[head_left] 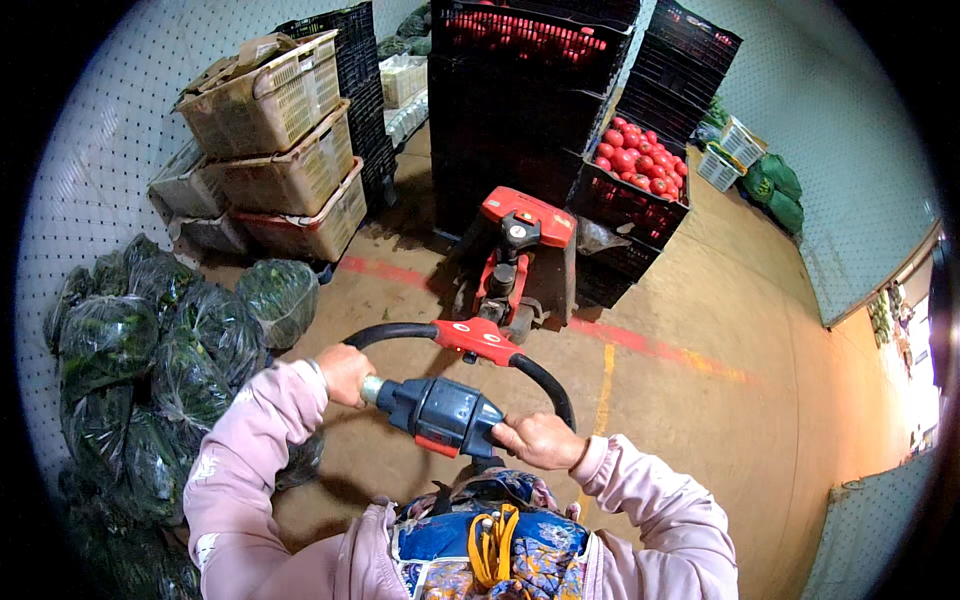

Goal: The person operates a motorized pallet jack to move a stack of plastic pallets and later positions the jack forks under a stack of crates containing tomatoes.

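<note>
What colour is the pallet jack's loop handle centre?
Red centre piece on a black loop, clearest in the head view.

The single head camera is looking steeply down and forward, close over the pallet truck handle, crates lying farther ahead.

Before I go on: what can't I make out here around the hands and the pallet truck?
- Left hand: fingers wrapped behind the handle loop; grip unseen, head view.
- Right hand: fingertips hidden by the blue-grey control head.
- Pallet truck: forks hidden under the black crates.
- Lower crates' contents: too dark.
</note>
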`<state>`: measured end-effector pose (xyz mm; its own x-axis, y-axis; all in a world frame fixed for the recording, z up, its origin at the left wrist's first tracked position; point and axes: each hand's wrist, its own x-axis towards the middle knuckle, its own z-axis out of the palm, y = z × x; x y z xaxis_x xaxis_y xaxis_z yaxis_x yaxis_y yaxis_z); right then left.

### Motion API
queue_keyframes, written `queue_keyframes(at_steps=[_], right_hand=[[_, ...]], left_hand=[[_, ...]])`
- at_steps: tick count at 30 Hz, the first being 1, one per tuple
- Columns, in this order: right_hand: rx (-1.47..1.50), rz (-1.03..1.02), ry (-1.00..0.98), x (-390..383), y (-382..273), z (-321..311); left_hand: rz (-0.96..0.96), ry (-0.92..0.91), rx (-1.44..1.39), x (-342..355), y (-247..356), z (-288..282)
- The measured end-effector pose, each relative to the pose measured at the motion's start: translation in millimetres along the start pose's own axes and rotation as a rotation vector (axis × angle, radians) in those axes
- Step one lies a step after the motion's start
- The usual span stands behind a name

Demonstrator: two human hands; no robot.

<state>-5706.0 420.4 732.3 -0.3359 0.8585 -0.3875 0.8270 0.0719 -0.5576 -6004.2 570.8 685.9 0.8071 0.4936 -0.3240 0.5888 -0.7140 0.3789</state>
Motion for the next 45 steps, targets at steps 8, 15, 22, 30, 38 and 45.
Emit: queue_keyframes(at_steps=[8, 15, 22, 30, 38, 45], right_hand=[[-0.155, 0.04, 0.049, -15, -3, 51], [-0.15, 0.041, 0.131, -15, 0, 68], [-0.145, 0.043, 0.143, -17, 0, 67], [-0.132, 0.021, 0.161, -18, 1, 68], [-0.17, -0.015, 0.197, -8, 16, 75], [-0.164, -0.012, 0.213, 6, 23, 71]], left_hand=[[-0.094, 0.225, -0.019, -23, 15, 59], [-0.035, 0.352, -0.048, -26, 13, 76], [-0.051, 0.323, 0.012, -25, 15, 73], [-0.066, 0.265, 0.014, -23, 11, 80], [-0.07, 0.263, 0.047, -11, 4, 83], [-0.082, 0.266, 0.031, 7, -10, 86]])
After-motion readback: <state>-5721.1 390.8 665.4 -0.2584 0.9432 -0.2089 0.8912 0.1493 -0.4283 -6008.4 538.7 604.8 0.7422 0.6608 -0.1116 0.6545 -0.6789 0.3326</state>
